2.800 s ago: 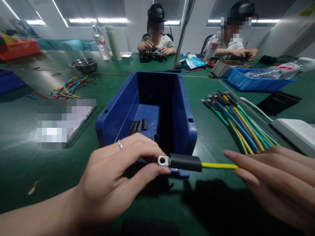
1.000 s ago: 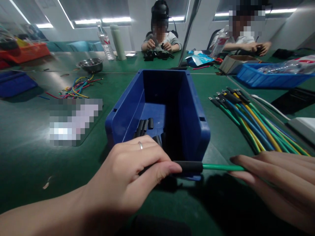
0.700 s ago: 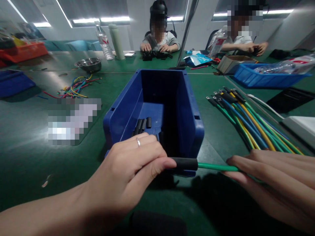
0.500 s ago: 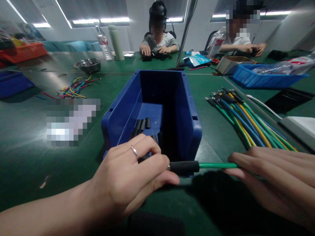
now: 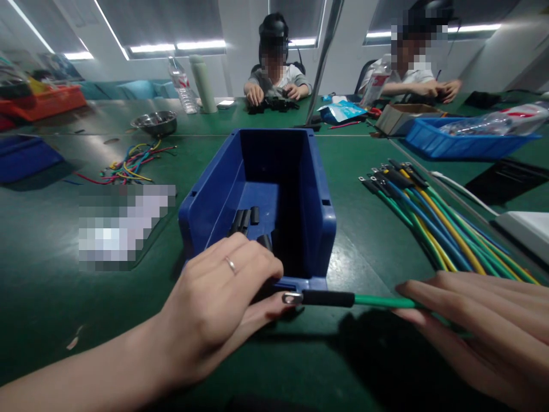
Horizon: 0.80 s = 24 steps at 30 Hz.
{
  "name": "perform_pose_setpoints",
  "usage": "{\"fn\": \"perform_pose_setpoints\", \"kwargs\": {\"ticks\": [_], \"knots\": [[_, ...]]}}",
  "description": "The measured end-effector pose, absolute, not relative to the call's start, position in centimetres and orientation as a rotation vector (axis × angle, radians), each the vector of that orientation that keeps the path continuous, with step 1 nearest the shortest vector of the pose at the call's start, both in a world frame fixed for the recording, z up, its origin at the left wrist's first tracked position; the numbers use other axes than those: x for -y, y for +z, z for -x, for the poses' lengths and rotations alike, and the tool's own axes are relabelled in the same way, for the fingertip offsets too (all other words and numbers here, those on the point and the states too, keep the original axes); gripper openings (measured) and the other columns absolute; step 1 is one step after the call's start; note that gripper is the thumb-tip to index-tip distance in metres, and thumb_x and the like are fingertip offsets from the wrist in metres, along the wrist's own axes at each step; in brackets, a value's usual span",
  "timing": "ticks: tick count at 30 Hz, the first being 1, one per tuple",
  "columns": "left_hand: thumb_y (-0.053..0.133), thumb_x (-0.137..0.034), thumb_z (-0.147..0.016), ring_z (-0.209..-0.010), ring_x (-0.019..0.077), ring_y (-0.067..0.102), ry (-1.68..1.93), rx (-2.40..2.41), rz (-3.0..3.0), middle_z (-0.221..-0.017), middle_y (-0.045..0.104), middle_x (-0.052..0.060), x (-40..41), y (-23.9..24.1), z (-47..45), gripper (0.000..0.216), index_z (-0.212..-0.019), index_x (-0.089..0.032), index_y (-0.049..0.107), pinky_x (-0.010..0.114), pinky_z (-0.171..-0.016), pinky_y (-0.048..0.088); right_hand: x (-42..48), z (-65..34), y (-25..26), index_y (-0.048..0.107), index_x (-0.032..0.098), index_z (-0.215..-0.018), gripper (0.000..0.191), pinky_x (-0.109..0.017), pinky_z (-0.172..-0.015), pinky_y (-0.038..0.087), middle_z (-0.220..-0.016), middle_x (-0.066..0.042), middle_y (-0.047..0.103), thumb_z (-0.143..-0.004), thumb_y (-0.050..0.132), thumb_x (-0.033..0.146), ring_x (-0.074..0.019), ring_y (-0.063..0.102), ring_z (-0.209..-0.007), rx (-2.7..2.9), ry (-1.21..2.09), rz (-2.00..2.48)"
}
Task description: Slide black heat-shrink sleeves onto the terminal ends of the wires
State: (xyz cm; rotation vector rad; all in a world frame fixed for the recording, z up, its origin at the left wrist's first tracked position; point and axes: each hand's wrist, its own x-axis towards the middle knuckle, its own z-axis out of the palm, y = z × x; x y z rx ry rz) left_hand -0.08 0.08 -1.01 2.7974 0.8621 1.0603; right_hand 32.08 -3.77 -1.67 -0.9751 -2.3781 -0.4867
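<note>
My right hand (image 5: 476, 337) pinches a green wire (image 5: 373, 300) and holds it level, pointing left, in front of a blue bin (image 5: 319, 229). A black sleeve (image 5: 328, 298) sits on the wire just behind its metal lug (image 5: 291, 298). My left hand (image 5: 218, 303), a ring on one finger, is curled at the bin's front lip. Its thumb tip touches the lug, and what lies under its fingers is hidden. Several short black tubes (image 5: 246, 220) lie inside the bin.
A bundle of coloured wires with lugs (image 5: 429, 217) lies to the right, beside a white box (image 5: 527, 229). Loose wires (image 5: 128, 166), a metal bowl (image 5: 154, 121) and a blue tray (image 5: 458, 146) sit farther off. Two people work at the far side of the green table.
A yellow wire was held 2.8 s ago; it is a green one now. My left hand has drawn back off the black sleeve, and the lug now shows.
</note>
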Motion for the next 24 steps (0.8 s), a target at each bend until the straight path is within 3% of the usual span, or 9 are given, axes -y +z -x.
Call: {"fn": "perform_pose_setpoints", "kwargs": {"ticks": [4, 8, 13, 20, 24], "knots": [[0.062, -0.026, -0.11, -0.086, 0.0173, 0.064, 1.055, -0.793, -2.722, -0.095, 0.072, 0.003, -0.5, -1.2, 0.2, 0.01, -0.114, -0.016, 0.061, 0.03, -0.081, 0.051, 3.0, -32.5, -1.3, 0.062, 0.022, -0.104, 0.009, -0.026, -0.059, 0.049, -0.071, 0.003, 0.069, -0.112, 0.056, 0.023, -0.0092, 0.066, -0.057, 2.347, -0.619, 0.965], [0.063, -0.029, -0.11, -0.1, 0.0186, 0.069, 1.153, -0.736, -2.695, -0.102, 0.075, 0.007, -0.5, -1.3, 0.0, 0.021, -0.123, -0.013, 0.063, 0.032, -0.095, 0.054, 2.7, -32.2, -1.2, 0.06, 0.021, -0.103, 0.01, -0.024, -0.055, 0.046, -0.068, 0.003, 0.068, -0.111, 0.056, 0.016, -0.0075, 0.064, -0.054, 2.36, -0.557, 0.926], [0.065, -0.015, -0.108, -0.096, 0.0159, 0.071, 1.156, -0.758, -2.739, -0.099, 0.078, 0.007, -0.4, -1.0, 0.0, 0.01, -0.117, -0.012, 0.069, 0.028, -0.091, 0.058, 3.1, -32.3, -2.0, 0.063, 0.02, -0.107, 0.006, -0.026, -0.058, 0.047, -0.075, -0.001, 0.072, -0.108, 0.061, 0.014, -0.0103, 0.066, -0.061, 2.347, -0.476, 0.949], [0.067, -0.018, -0.108, -0.091, 0.0124, 0.071, 1.13, -0.777, -2.801, -0.095, 0.078, 0.002, 0.0, -0.3, 0.0, 0.01, -0.115, -0.015, 0.072, 0.024, -0.085, 0.06, 3.6, -33.5, -2.8, 0.065, 0.022, -0.113, 0.006, -0.031, -0.06, 0.047, -0.076, -0.002, 0.072, -0.108, 0.061, 0.021, -0.0131, 0.066, -0.063, 2.407, -0.455, 0.976], [0.057, -0.022, -0.112, -0.088, 0.014, 0.064, 1.245, -0.744, -2.781, -0.089, 0.074, 0.001, 0.0, -1.1, -0.5, 0.018, -0.101, -0.018, 0.071, 0.026, -0.081, 0.056, 4.1, -34.5, -3.3, 0.073, 0.028, -0.118, 0.014, -0.031, -0.07, 0.052, -0.082, 0.0, 0.074, -0.107, 0.064, 0.031, -0.0128, 0.068, -0.069, 2.319, -0.338, 1.099]]}}
